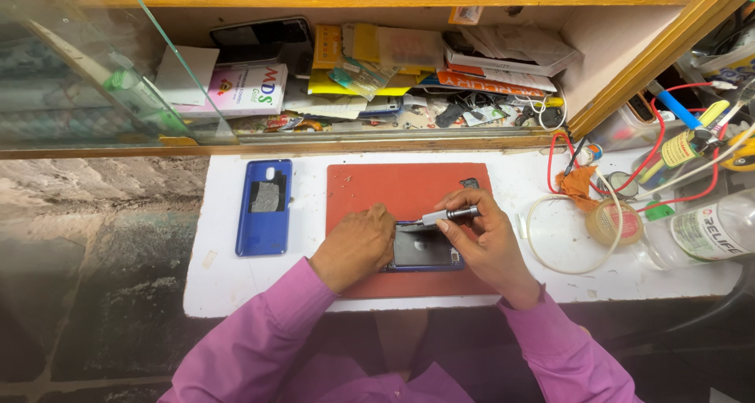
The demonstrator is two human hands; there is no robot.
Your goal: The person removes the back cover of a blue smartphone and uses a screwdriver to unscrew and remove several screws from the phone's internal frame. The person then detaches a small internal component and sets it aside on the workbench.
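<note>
Red mat, blue back cover, purple sleeves

phone half hidden under hands, tool tip unclear

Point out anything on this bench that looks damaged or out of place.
The phone under both hands lies opened on the red mat; its blue back cover lies apart, left of the mat. Papers lie jumbled on the shelf.

Single head view, steeply down and close over the white worktop
</note>
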